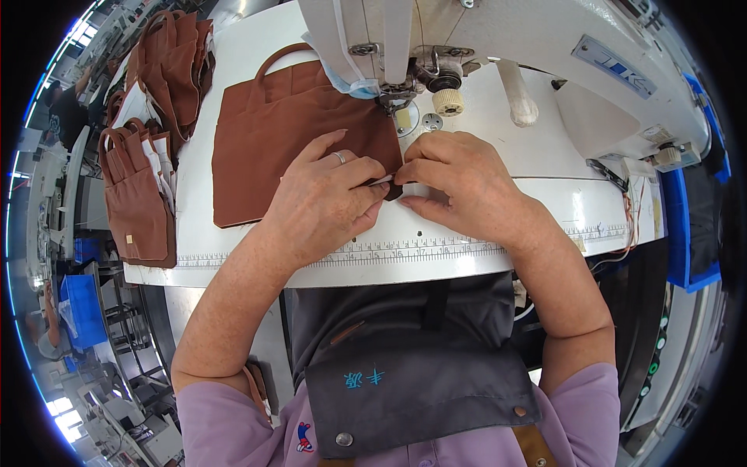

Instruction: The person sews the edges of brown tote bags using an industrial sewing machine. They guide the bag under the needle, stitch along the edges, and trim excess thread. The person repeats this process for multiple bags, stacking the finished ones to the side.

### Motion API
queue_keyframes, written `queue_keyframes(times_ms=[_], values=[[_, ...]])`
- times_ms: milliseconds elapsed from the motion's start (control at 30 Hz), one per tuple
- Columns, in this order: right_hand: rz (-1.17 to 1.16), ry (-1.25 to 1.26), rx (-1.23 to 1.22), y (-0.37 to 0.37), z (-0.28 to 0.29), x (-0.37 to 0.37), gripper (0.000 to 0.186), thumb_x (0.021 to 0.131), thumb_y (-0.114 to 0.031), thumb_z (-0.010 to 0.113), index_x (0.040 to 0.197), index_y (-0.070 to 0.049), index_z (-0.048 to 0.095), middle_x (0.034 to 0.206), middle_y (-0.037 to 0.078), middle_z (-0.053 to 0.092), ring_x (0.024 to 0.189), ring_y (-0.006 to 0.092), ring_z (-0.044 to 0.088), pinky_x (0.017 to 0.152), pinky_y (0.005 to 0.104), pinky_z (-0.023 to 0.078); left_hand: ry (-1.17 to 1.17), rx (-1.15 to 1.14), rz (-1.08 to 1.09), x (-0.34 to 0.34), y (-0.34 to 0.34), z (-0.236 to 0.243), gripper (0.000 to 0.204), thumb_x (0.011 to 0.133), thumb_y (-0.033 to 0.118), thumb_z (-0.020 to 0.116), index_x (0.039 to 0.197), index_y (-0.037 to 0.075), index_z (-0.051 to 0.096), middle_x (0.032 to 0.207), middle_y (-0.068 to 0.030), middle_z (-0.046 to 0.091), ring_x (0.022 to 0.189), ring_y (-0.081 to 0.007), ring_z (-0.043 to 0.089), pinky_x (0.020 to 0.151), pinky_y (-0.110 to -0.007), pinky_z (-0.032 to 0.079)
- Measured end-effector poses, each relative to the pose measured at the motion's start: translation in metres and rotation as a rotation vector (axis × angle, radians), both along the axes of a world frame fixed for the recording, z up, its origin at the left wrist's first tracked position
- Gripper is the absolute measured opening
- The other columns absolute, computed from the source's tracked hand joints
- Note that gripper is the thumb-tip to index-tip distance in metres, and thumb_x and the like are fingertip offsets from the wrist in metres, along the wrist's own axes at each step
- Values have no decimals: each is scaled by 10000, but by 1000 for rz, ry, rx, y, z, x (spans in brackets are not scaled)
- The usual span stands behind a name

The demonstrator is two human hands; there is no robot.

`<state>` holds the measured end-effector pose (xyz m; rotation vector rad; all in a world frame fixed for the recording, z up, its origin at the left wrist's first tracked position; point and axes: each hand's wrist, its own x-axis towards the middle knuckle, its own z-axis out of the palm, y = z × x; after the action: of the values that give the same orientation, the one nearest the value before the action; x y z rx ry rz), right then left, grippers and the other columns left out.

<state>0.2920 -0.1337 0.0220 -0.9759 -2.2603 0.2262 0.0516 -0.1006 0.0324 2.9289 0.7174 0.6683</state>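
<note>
A brown leather-like bag with a looped handle lies flat on the white sewing table, its right edge beside the machine's presser foot. My left hand rests over the bag's lower right part, its fingers closed on a thin pale piece that I cannot name. Close against it, my right hand pinches the bag's lower right edge between thumb and fingers. The fingertips of both hands nearly meet there, and they hide much of that corner.
The white sewing machine stands over the far side of the table. A printed ruler strip runs along the near edge. Several brown bags are piled at the left. Blue bins stand at the far left, another at the right.
</note>
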Motion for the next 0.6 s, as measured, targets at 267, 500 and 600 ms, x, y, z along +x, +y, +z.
queue_keyframes(times_ms=[267, 500, 600], values=[[17, 17, 164, 5, -3, -6, 199, 727, -140, 813, 896, -96, 717, 894, 21, 660, 827, 221, 675, 674, 373, 562, -243, -282, 136, 0, 3, -13, 44, 763, 113, 789, 796, 83, 787, 942, 8, 767, 917, -160, 716, 1074, -454, 469], [8, -25, 261, 9, -9, -8, 99, 774, -123, 716, 865, -87, 696, 860, 19, 666, 806, 208, 672, 628, 351, 562, -208, -47, 108, -1, -2, -14, 187, 708, 125, 850, 881, 121, 780, 999, 23, 753, 912, -152, 719, 1068, -464, 450], [-1, -14, 278, 8, -11, -8, 105, 775, -125, 711, 872, -89, 696, 847, 17, 661, 796, 208, 669, 630, 351, 562, -170, 168, 93, 1, -6, -12, 169, 724, 140, 842, 878, 126, 773, 1002, 25, 742, 904, -142, 711, 1064, -462, 444]])
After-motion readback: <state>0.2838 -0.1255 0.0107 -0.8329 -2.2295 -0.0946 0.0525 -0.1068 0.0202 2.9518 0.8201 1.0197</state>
